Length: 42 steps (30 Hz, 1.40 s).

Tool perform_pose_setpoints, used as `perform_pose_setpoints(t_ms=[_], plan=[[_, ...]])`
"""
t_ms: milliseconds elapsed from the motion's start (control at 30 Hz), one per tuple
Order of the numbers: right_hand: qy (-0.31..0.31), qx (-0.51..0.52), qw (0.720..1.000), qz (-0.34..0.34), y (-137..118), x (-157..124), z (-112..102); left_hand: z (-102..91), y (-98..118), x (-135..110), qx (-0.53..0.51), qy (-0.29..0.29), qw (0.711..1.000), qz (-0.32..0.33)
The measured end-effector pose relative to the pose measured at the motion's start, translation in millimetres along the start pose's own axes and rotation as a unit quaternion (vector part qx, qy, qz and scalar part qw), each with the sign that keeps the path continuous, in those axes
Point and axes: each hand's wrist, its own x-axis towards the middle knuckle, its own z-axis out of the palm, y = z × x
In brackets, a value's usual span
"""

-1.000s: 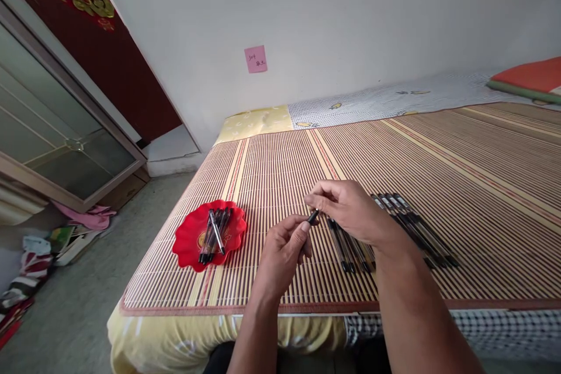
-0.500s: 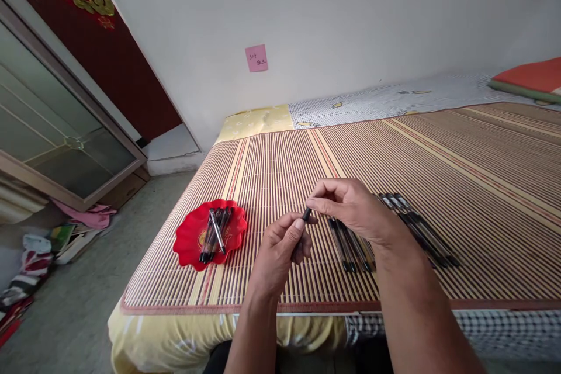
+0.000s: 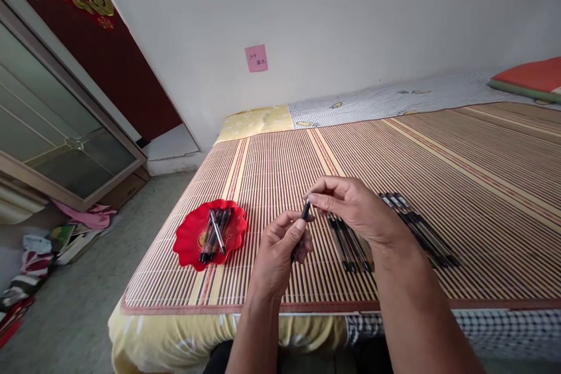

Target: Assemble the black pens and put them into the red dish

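The left grip [image 3: 279,245] pinches a half-hidden pen [image 3: 304,213]; whether the right grip [image 3: 357,208] does is unclear.

Soft, fairly dim indoor light, source out of frame, shadows weak. Wall [image 3: 350,23] flat grey, darkening toward top right corner. Mat [image 3: 272,175] paler at near left, browner far right. Slight gloss on red plate [image 3: 186,239]. Left hand [image 3: 278,245] and right hand [image 3: 357,210] reasonably sharp; pen [image 3: 305,211] fine detail lost. Wide-angle distortion: door [image 3: 131,76] and glass cabinet [image 3: 65,146] lean, left edge.
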Motion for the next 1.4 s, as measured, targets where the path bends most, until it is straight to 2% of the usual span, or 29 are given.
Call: perform_pose_setpoints(t_ms=[100,267,400,533,667,733,933,1067,1233,1400], plan=[[0.012,-0.009,1.0,0.001,2,1,1,0.7,0,1,-0.009,0.007,1.0,0.005],[-0.025,0.038,0.999,0.008,1,1,3,4.3,1,0,-0.037,-0.018,0.999,-0.012],[-0.026,0.052,0.998,0.019,0,1,3,4.8,1,0,-0.035,-0.028,0.999,-0.02],[-0.004,0.017,1.0,0.014,1,2,3,5.3,0,0,-0.021,-0.007,1.0,-0.017],[0.01,-0.015,1.0,0.014,3,4,6,10.3,-1,1,-0.005,0.055,0.998,0.022],[0.01,-0.014,1.0,0.016,4,4,6,11.6,-1,0,-0.005,0.06,0.998,0.027],[0.031,0.008,0.999,0.013,2,2,-2,1.1,1,-4,0.0,-0.083,0.994,-0.07],[0.042,0.001,0.999,0.014,-1,1,-5,-4.1,4,-4,0.018,-0.114,0.989,-0.097],[0.029,0.003,1.0,0.008,2,1,-4,-2.3,2,-2,0.029,-0.071,0.995,-0.064],[0.026,-0.014,1.0,0.001,6,3,-2,3.4,-3,0,0.019,0.032,0.998,-0.041]])
